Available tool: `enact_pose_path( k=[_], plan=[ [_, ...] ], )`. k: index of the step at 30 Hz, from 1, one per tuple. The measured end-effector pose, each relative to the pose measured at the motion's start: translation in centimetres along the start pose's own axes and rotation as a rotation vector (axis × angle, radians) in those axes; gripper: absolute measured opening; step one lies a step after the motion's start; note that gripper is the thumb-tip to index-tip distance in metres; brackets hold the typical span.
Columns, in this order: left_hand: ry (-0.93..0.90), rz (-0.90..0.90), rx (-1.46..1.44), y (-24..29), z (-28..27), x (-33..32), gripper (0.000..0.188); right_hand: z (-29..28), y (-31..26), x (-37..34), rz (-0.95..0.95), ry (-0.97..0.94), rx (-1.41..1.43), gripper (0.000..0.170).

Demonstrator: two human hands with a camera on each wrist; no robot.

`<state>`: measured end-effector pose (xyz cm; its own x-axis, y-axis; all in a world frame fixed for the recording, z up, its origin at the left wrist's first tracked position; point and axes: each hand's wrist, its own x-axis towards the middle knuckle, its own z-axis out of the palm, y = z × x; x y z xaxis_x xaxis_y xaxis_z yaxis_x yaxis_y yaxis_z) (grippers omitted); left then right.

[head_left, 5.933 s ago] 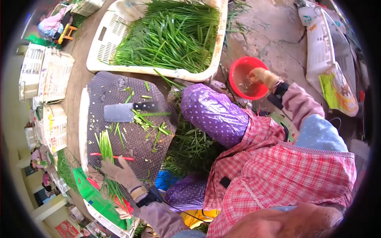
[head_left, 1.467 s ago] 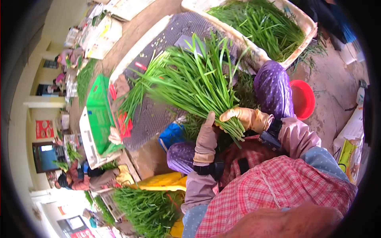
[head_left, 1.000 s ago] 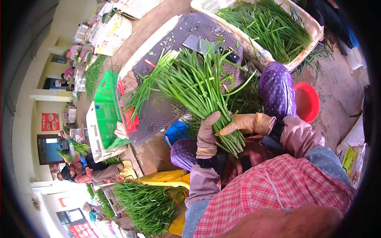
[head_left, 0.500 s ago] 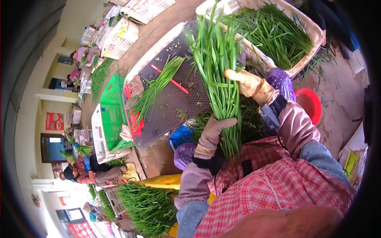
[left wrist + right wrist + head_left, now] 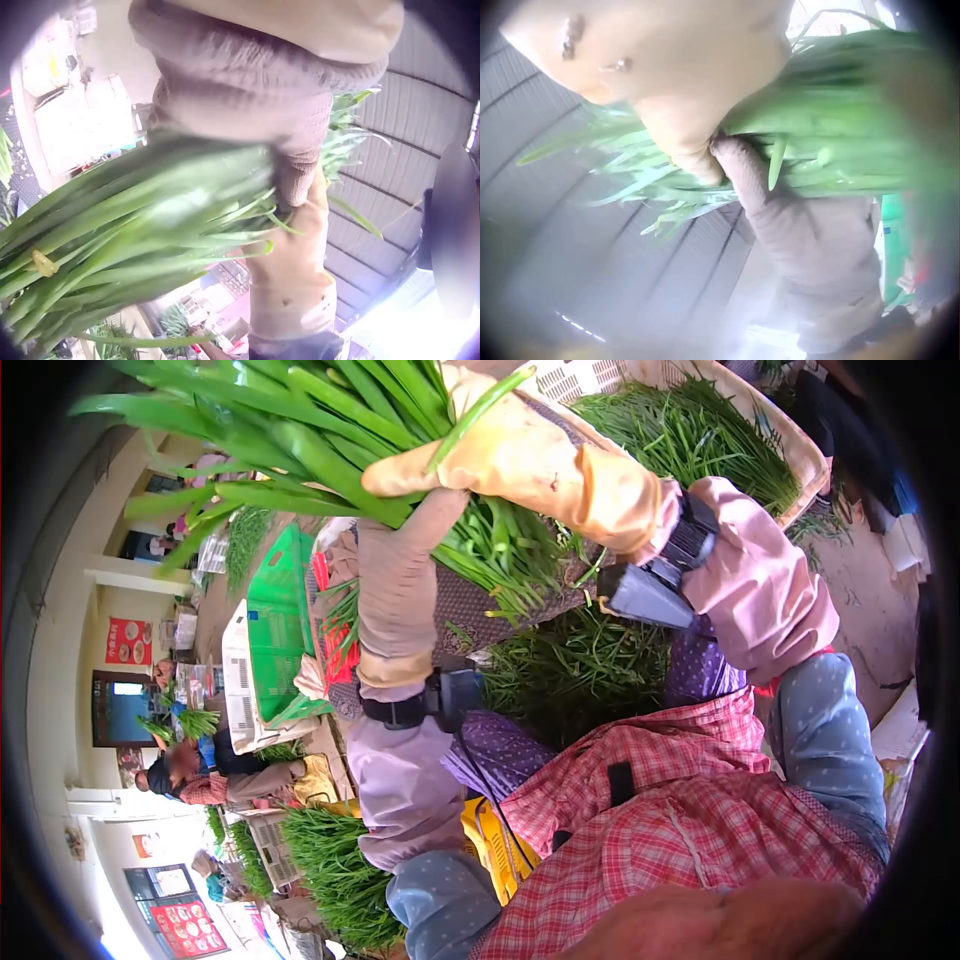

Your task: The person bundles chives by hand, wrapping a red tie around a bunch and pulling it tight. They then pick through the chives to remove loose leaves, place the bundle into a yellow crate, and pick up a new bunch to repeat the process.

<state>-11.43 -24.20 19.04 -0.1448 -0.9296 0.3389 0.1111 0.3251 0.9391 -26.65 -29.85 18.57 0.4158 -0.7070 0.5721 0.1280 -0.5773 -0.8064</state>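
Both gloved hands grip a thick bunch of garlic chives (image 5: 330,440), raised close to the head camera. Its leaf ends fan toward the upper left, and its cut stems point down to the right over the work mat (image 5: 480,592). My left hand (image 5: 400,580), in a greyish knit glove, wraps it from below with the thumb up. From the right, my right hand (image 5: 560,470), in a pale yellow rubber glove, holds it with a finger across the leaves. In the left wrist view the chives (image 5: 150,217) run out beneath the left fingers; both hands meet there. The right wrist view is partly blurred.
A white crate (image 5: 800,485) of chives stands at the top right. Loose greens (image 5: 580,670) lie between the knees. On the left is a crate with a green liner (image 5: 275,620); more chives (image 5: 335,880) sit below it. Another person (image 5: 215,780) sits further left.
Earlier, the right hand dipped into a red bucket while the left lay on a smaller chive bunch. Just now the large bunch rose from the lap, its leaves swinging left, and the right hand gripped it.
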Motion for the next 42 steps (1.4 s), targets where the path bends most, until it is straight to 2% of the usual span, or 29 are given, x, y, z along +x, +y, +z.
enact_pose_path(
  k=[1, 2, 4, 6, 7, 8, 9, 10, 13, 14, 16, 17, 20, 21, 22, 24, 25, 28, 29, 30, 31, 32, 34, 35, 36, 37, 38, 40, 42],
  plan=[
    [-0.198, 0.132, 0.276, -4.0, -4.1, 2.6, 0.033, 1.0, 2.5, 0.7, -0.064, 0.014, -0.024, 0.058],
    [-0.256, 0.214, 0.437, -6.0, -5.7, 3.4, 0.031, 2.0, 4.9, 1.4, -0.128, 0.03, -0.049, 0.061],
    [-0.29, 0.31, 0.608, -8.0, -7.0, 3.9, 0.03, 1.8, 6.5, 0.8, -0.048, -0.04, 0.094, 0.059],
    [-0.263, 0.316, 0.64, -8.0, -6.2, 3.4, 0.03, 1.7, 11.9, 2.0, -0.308, -0.085, -0.02, 0.056],
    [-0.292, 0.496, 0.927, -7.4, -6.7, 3.8, 0.033, 1.6, 14.7, 2.6, -0.439, -0.097, -0.07, 0.056],
    [-0.251, 0.32, 0.774, -5.5, -5.5, 3.4, 0.033, 0.8, 12.3, 3.7, -0.884, 0.029, -0.544, 0.057],
    [-0.186, 0.159, 0.611, -3.7, -4.3, 3.1, 0.033, 0.4, 7.1, 3.1, 0.083, -0.155, -0.487, 0.049],
    [-0.186, 0.155, 0.615, -3.5, -4.5, 3.0, 0.033, 0.0, 7.4, 4.0, -0.04, -0.254, -0.466, 0.051],
    [-0.14, 0.094, 0.55, -3.1, -5.8, 3.9, 0.025, 0.6, 10.2, 5.7, -0.132, -0.304, -0.477, 0.055],
    [-0.146, 0.091, 0.549, -3.3, -6.1, 3.9, 0.025, 1.0, 13.7, 6.2, -0.156, -0.221, -0.102, 0.053],
    [-0.249, 0.19, 0.626, -3.2, -6.7, 3.1, 0.033, 1.1, 14.8, 5.9, -0.177, -0.135, 0.271, 0.057],
    [-0.271, 0.221, 0.65, -3.5, -6.8, 3.0, 0.035, 1.0, 12.4, 5.0, -0.072, -0.114, -0.246, 0.06],
    [-0.237, 0.16, 0.513, -5.0, -7.8, 3.5, 0.037, -0.2, 5.3, 4.6, -0.064, -0.144, -0.631, 0.07],
    [-0.246, 0.183, 0.485, -5.6, -8.7, 3.8, 0.037, -1.2, 2.7, 5.0, 0.049, -0.299, -0.692, 0.071],
    [-0.255, 0.207, 0.458, -6.1, -9.6, 4.2, 0.037, -1.0, 2.6, 5.6, 0.061, -0.317, -0.716, 0.072],
    [-0.428, 0.499, 0.666, -4.1, -8.6, 4.3, 0.038, -1.3, 0.7, 6.1, 0.067, -0.443, -0.693, 0.082],
    [-0.258, -0.151, 0.263, -2.6, -6.6, 4.6, 0.036, -1.5, 0.9, 6.1, 0.069, -0.438, -0.694, 0.082],
    [-0.166, -0.034, 0.087, -3.1, -2.4, 3.9, 0.032, -2.0, 2.9, 5.4, -0.094, -0.523, -0.324, 0.074],
    [-0.184, 0.146, 0.313, -5.0, -3.6, 4.2, 0.029, -2.3, 3.5, 5.0, -0.145, -0.547, -0.203, 0.073],
    [-0.16, 0.33, 0.536, -6.9, -4.8, 4.6, 0.026, -2.2, 3.5, 4.5, -0.136, -0.425, -0.245, 0.072],
    [-0.143, 0.175, 0.253, -10.1, -7.3, 7.0, 0.025, -2.1, 3.4, 4.0, -0.121, -0.304, -0.283, 0.071],
    [-0.054, 0.173, 0.306, -8.5, -6.3, 5.9, 0.021, -1.2, 2.8, 3.1, -0.048, -0.035, -0.474, 0.069],
    [0.037, 0.168, 0.363, -5.9, -5.8, 4.3, 0.02, -3.0, 3.8, -0.7, -0.236, 0.257, -0.461, 0.072],
    [0.096, 0.109, 0.344, -5.0, -6.7, 4.3, 0.02, -3.8, 5.0, -3.5, -0.116, 0.342, -0.305, 0.074],
    [0.184, -0.042, 0.101, -4.0, -6.9, 3.9, 0.022, -4.0, 6.6, -6.6, 0.004, 0.421, -0.146, 0.076],
    [0.308, -0.167, -0.156, -3.1, -7.1, 3.6, 0.026, -3.6, 8.2, -9.8, 0.172, 0.289, -0.283, 0.075],
    [0.302, -0.159, -0.15, -2.6, -7.4, 3.4, 0.026, -2.5, 9.9, -12.2, 0.335, 0.163, -0.425, 0.075],
    [0.438, -0.177, -0.287, -1.9, -8.0, 2.9, 0.035, 0.9, 13.2, -13.9, 0.265, 0.162, -0.447, 0.07],
    [0.492, -0.2, -0.303, 0.0, -6.6, 1.5, 0.039, 3.2, 12.6, -12.3, 0.111, 0.256, -0.416, 0.068]
  ],
)
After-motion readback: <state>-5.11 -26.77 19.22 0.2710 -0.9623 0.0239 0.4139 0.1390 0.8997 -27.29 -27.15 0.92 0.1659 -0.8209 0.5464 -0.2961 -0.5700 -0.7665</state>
